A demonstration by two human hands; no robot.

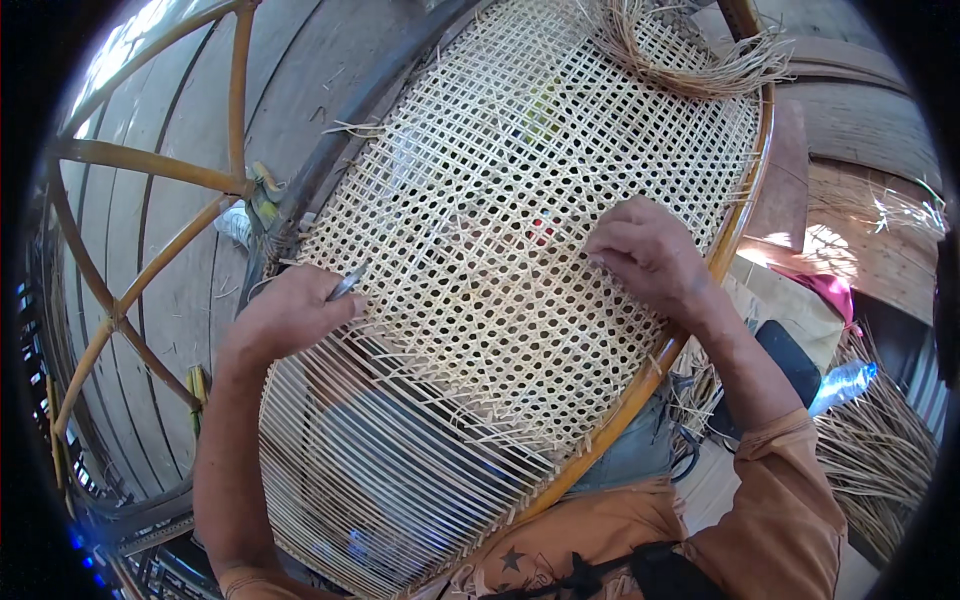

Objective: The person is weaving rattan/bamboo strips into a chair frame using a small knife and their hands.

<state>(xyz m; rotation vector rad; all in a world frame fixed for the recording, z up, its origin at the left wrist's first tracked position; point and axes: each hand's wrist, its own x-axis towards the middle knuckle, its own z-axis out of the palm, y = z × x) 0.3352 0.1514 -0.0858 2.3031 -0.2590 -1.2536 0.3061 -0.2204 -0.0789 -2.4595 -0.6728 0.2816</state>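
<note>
nearby, parallel bare strands are stretching across the near end of a cane panel, which is sitting above the person's legs inside a wooden rim, probably so both hands are reaching its face easily. farther up, at the panel's left edge, the left hand is resting with its back upward, its grip pinching a small metal tool, perhaps so the tip is staying free. across the mesh, the right hand is bending its fingers inward; whether that grip is pressing together or pinching a strand, i cannot tell. farthest, a bundle of loose strands is lying over the panel's far end, seemingly within reach.
</note>
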